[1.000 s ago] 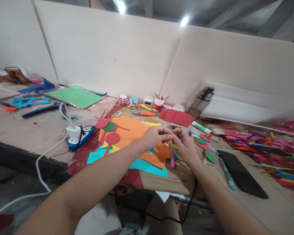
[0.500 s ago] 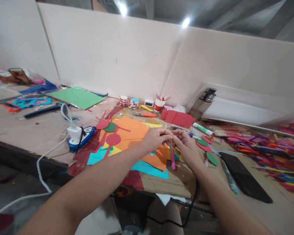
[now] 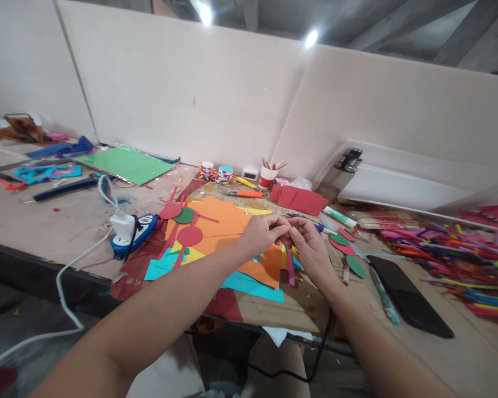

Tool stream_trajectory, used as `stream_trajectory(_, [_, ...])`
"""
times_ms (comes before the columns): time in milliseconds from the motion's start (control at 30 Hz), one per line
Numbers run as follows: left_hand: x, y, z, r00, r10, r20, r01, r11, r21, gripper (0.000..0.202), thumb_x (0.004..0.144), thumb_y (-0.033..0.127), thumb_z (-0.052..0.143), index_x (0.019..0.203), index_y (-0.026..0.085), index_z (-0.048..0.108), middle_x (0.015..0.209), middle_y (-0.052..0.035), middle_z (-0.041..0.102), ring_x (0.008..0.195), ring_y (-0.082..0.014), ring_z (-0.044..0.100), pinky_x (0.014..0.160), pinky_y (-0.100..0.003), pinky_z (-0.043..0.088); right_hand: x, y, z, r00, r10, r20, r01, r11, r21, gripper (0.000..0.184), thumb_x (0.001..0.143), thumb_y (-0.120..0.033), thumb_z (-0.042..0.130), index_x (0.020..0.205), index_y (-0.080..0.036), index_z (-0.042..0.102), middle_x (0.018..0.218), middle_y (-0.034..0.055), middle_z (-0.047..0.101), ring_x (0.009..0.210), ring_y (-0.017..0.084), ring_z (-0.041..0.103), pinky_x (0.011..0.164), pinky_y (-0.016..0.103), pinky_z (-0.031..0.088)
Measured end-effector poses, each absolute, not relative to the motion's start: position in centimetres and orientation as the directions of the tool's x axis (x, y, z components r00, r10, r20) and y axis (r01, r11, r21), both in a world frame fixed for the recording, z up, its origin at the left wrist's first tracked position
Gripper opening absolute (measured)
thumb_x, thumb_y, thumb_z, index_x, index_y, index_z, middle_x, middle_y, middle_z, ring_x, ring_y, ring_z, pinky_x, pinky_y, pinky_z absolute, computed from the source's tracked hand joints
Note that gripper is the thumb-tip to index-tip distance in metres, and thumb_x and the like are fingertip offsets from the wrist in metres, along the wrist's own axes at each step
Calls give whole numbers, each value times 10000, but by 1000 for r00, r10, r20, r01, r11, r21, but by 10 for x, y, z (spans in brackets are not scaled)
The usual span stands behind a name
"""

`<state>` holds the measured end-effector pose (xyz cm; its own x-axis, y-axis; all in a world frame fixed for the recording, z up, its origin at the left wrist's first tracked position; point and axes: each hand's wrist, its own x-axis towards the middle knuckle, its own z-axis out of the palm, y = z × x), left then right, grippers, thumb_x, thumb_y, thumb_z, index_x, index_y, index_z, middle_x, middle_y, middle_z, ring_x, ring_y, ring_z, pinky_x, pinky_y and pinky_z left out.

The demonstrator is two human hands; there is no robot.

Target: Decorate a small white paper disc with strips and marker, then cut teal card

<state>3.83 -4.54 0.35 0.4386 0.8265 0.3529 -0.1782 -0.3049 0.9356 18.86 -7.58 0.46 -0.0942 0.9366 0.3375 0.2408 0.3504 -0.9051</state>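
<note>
My left hand (image 3: pixel 265 232) and my right hand (image 3: pixel 305 237) meet fingertip to fingertip above the right side of the paper pile. Both are closed in a pinch, and whatever lies between the fingertips is too small or hidden to name. Just below them a pink-purple stick-like thing (image 3: pixel 291 268) points downward; whether a hand touches it I cannot tell. Under my left forearm lie orange paper sheets (image 3: pixel 219 213) and turquoise paper (image 3: pixel 255 288). Red paper circles (image 3: pixel 190 236) and a green paper circle (image 3: pixel 184 215) with red strips rest on the pile's left.
A blue power strip (image 3: pixel 139 237) with a white plug stands left. Behind are an orange cutter (image 3: pixel 249 194), a paper cup (image 3: pixel 268 177) of sticks and red paper pieces (image 3: pixel 299 200). A glue stick (image 3: pixel 339 216), black phone (image 3: pixel 410 296) and colourful pipe cleaners (image 3: pixel 452 260) lie right.
The whole view has shifted slightly, so things sit a little further left. My hands stay pinched together, with only a slight change in the fingers.
</note>
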Motion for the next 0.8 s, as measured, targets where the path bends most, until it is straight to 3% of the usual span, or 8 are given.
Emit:
stream_trajectory(200, [39,-46,5,423,865,268,-207,-196,959,292,852,386,476,685,154,533,608,12,535,545,-85,506,556,-228,400,191,-79,6,-20,879,476,423,439,-793,245,891,-396,550,1061,-220,549,950,36,591,856,165,572,773,311,474])
stream_trajectory(333, [40,-45,4,492,836,242,-236,-140,962,375,822,500,536,685,151,525,624,14,541,521,-73,482,537,-229,373,196,-79,11,-95,875,475,484,458,-746,202,885,-368,551,989,-219,641,970,49,648,898,190,599,818,344,470])
stream_trajectory(433, [40,-45,2,535,819,208,-227,-98,969,409,798,539,583,701,143,542,644,7,565,531,-73,491,536,-228,364,198,-80,13,-76,879,471,480,447,-755,150,837,-342,606,866,-211,673,865,36,676,832,190,613,794,345,471])
stream_trajectory(567, [39,-46,0,585,795,162,-238,-23,971,440,780,561,614,713,129,562,668,-6,582,564,-74,509,565,-229,368,199,-82,14,-48,889,455,469,422,-776,127,814,-326,631,839,-210,676,803,27,687,745,179,615,709,322,476])
stream_trajectory(800, [42,-48,-1,662,737,136,-348,141,927,487,668,578,729,727,121,569,686,-8,584,579,-68,516,605,-232,384,200,-88,17,-100,825,556,655,475,-587,129,878,-278,544,811,-209,629,759,25,637,713,174,585,682,314,441])
